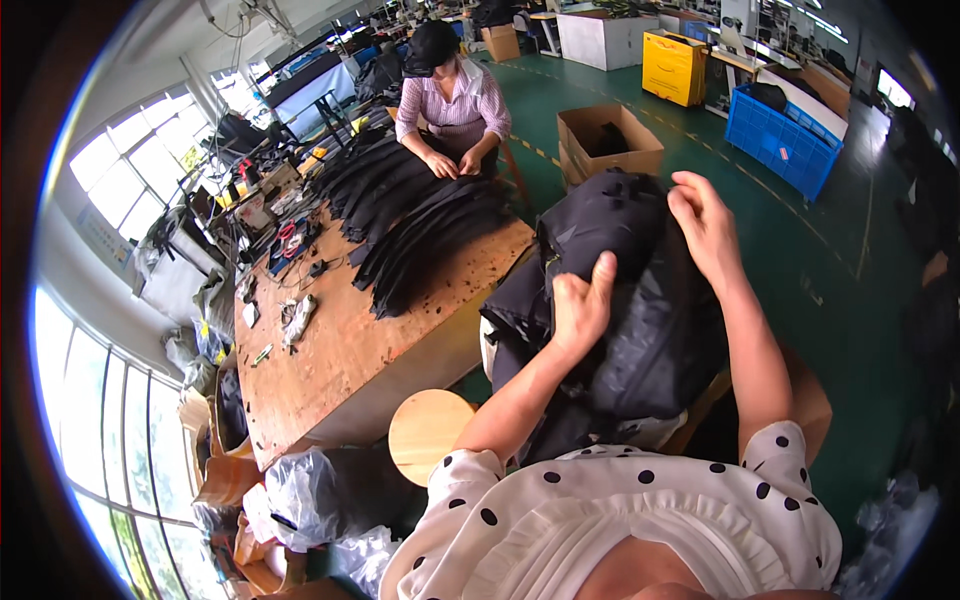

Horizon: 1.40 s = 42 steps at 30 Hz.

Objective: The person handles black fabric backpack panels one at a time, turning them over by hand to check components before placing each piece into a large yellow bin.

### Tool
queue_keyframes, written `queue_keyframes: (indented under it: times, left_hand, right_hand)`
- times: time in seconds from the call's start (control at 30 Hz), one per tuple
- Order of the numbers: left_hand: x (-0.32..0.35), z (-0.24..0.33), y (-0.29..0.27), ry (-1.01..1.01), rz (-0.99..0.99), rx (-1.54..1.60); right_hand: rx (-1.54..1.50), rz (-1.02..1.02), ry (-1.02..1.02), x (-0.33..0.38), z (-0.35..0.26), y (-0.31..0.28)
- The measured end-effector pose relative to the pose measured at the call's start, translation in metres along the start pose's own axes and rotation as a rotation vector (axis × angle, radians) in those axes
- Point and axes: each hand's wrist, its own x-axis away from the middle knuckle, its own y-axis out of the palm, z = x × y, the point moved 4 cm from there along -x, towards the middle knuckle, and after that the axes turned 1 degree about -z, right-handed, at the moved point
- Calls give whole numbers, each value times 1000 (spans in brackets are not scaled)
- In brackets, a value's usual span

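Note:
In front of me a large heap of black fabric pieces [650,350], some with a slight sheen, rises close to my body. My left hand [582,312] is closed on the dark cloth at the heap's left side, its thumb pointing up and its fingertips hidden. At the upper right edge of the same heap, my right hand [704,222] has bent fingers closed at the cloth's rim. Between the hands the top piece of black fabric [605,215] bulges in folds. What lies under the heap is mostly covered.
To the left stands a wooden worktable [350,370] bearing rows of black strips [430,260], scissors and small tools. Another person [452,110] works at its far side. A round wooden stool [428,435], a cardboard box [610,140] and a blue crate [780,140] stand around.

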Motion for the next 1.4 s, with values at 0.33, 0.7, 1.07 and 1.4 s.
queue_keyframes:
  times: [0.33, 0.7, 1.07, 1.4]
  left_hand:
    - [-23, 23, 28, -311, 56, 629]
    - [-15, 26, 21, -173, -258, 443]
    - [-3, 19, 23, -776, -659, 770]
    - [4, 16, 5, -915, -852, 507]
  right_hand:
    - [928, 134, -161, 97, -29, 24]
    - [205, -8, 25, 66, 40, -68]
    - [-123, -227, -170, 63, 2, -23]
    - [602, 44, -372, 66, -41, -4]
